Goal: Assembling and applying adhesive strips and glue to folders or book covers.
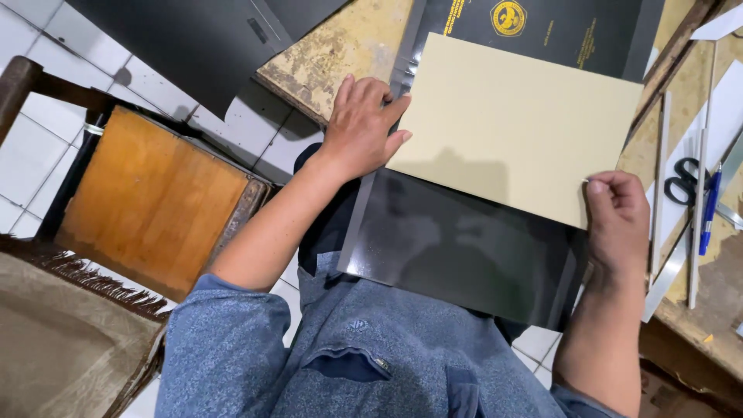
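Over the person's lap, a glossy black sheet (457,248) is hanging off the table's edge (340,62), with a cream board (511,128) lying on top of it. The right hand (617,220) is pinching the board's near right corner, fingers curled. The left hand (362,124) is pressing flat, fingers spread, against the board's left edge. Keeping both edges square matters here. Farther right, scissors (685,179) and a blue pen (710,210) are lying.

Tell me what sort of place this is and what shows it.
Probably a small bookbinding or print-finishing workshop. The left hand and right hand lay a cream board on a glossy black cover sheet at a worn worktable, with scissors and metal rulers alongside.
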